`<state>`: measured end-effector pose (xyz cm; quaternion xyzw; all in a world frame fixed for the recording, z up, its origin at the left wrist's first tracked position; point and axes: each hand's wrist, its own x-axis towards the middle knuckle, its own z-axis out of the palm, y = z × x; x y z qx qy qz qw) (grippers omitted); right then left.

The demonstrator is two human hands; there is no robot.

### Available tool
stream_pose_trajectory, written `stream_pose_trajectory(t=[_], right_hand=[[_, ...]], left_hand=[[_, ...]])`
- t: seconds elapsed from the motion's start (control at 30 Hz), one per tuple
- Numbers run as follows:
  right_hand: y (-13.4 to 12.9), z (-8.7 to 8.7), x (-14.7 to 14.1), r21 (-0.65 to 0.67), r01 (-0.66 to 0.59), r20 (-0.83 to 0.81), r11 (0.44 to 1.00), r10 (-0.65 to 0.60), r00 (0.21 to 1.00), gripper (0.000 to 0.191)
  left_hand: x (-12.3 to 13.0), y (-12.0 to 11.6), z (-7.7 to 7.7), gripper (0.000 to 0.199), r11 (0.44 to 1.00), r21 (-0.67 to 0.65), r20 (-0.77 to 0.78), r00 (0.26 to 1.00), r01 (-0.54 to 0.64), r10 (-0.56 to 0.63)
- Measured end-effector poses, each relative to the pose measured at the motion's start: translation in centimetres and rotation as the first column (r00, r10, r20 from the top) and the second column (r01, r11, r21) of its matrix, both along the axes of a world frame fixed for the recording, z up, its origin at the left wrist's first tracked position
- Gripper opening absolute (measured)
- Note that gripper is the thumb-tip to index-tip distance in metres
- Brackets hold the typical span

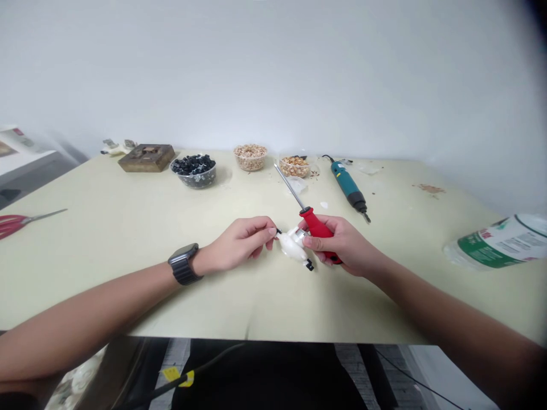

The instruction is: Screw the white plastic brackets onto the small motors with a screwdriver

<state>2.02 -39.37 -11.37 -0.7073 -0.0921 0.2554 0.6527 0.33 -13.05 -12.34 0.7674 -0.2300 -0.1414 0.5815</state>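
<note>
My left hand (250, 242), with a dark watch at its wrist, pinches a small black piece (278, 232) at the upper left end of a rounded white plastic part (293, 248). Another black piece (309, 265) sticks out at that part's lower end, and a silvery metal section (302, 236) shows on its right side. My right hand (342, 242) is closed around a red-handled screwdriver (316, 225), whose shaft points up and to the left. The same hand's thumb and fingers also grip the white part by its silvery side. Both hands are just above the table's near half.
Along the table's (239, 296) back stand a brown metal block (147, 158), a tub of black pieces (194, 171) and two tubs of small brass-coloured parts (250, 156). A teal electric screwdriver (348, 185) lies right of them. Red-handled scissors (17, 225) lie left; a labelled plastic bottle (502, 242) lies right.
</note>
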Motion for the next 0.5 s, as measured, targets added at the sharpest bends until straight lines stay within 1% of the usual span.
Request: stream_pose_trajectory(t=[0.2,0.5], right_hand=[[-0.09,0.01,0.10,0.040,-0.019,-0.020,0.999,0.020,1.000,0.054],[-0.12,-0.05,0.20,0.043,-0.024,-0.027,0.999,0.025,0.999,0.055]], left_hand=[[0.23,0.06,-0.12,0.043,0.995,-0.084,-0.093,0.994,0.053,-0.061],[0.25,-0.15,-0.12,0.037,0.987,-0.147,-0.145,0.985,0.072,-0.094]])
